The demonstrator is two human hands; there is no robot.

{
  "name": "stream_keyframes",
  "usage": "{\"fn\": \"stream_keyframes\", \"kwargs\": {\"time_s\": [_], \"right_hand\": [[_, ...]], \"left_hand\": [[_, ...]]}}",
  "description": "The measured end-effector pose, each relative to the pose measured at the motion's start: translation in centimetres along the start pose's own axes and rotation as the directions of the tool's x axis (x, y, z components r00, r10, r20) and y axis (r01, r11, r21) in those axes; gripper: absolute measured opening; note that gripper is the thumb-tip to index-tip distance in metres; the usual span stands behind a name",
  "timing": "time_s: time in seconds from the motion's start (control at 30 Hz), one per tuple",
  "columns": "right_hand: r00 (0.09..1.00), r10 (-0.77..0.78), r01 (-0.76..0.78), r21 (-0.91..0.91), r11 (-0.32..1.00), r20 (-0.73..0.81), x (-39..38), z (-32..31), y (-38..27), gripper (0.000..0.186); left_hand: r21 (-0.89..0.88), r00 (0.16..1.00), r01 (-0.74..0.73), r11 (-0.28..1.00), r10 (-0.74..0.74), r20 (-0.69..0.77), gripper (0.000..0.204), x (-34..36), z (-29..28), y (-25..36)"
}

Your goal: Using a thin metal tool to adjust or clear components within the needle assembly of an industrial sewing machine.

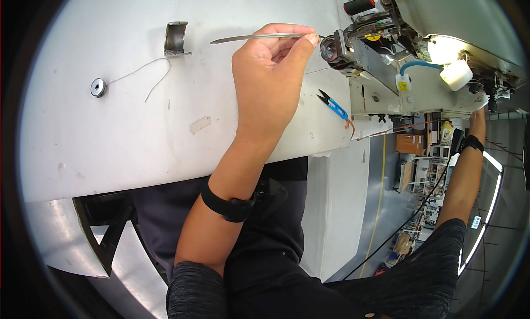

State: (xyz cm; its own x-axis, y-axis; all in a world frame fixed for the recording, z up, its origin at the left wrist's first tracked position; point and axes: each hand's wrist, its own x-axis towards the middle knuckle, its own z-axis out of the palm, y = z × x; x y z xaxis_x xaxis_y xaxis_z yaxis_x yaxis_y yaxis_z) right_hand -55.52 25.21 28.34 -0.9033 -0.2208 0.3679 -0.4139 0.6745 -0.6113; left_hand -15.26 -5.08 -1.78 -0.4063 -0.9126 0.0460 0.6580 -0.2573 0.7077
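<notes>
My left hand [268,90] is closed on slim metal tweezers [229,40], held level between thumb and fingers. Their far end comes close to the round rotary hook [329,48] of the sewing machine [469,15]; my fingertips partly cover that end. A thin thread [317,71] runs from the hook area toward my left hand. My right hand [478,116] reaches up to the far right end of the machine, which hides its fingers. Blue-handled thread snips [337,106] lie just right of my left wrist.
On the white table [127,142] a metal bobbin [98,87] trails a loose grey thread [167,70]. A curved metal piece [175,40] lies farther back. A black and red cylinder [359,5] rests beside the machine. An orange cord [352,126] is tied to the snips.
</notes>
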Motion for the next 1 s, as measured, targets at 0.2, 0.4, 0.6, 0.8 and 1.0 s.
{"fn": "stream_keyframes", "kwargs": {"time_s": [0.2,0.4,0.6,0.8,1.0], "right_hand": [[1.000,0.010,-0.011,-0.015,1.000,-0.027,1.2,-1.3,1.0,0.074],[0.999,0.038,-0.040,0.059,0.997,0.036,7.4,-2.9,5.5,0.073],[0.994,0.060,-0.071,0.126,0.989,0.089,14.7,-5.7,9.7,0.071],[0.986,0.079,-0.106,0.188,0.976,0.149,20.7,-7.3,13.4,0.070],[0.975,0.087,-0.138,0.250,0.958,0.206,26.4,-9.1,15.8,0.068]], "left_hand": [[0.021,0.997,-0.076,0.997,0.075,0.018,0.015,-0.2,0.5,-0.5],[0.090,0.995,-0.092,0.992,0.095,-0.038,0.012,-0.3,0.0,0.0],[0.117,0.993,-0.114,0.987,0.116,-0.004,0.012,-0.8,-0.1,0.0],[0.089,0.993,-0.116,0.989,0.113,0.033,0.012,-0.3,0.4,-0.6],[0.077,0.989,-0.138,0.987,0.134,0.057,0.013,0.0,0.5,-0.7]]}}
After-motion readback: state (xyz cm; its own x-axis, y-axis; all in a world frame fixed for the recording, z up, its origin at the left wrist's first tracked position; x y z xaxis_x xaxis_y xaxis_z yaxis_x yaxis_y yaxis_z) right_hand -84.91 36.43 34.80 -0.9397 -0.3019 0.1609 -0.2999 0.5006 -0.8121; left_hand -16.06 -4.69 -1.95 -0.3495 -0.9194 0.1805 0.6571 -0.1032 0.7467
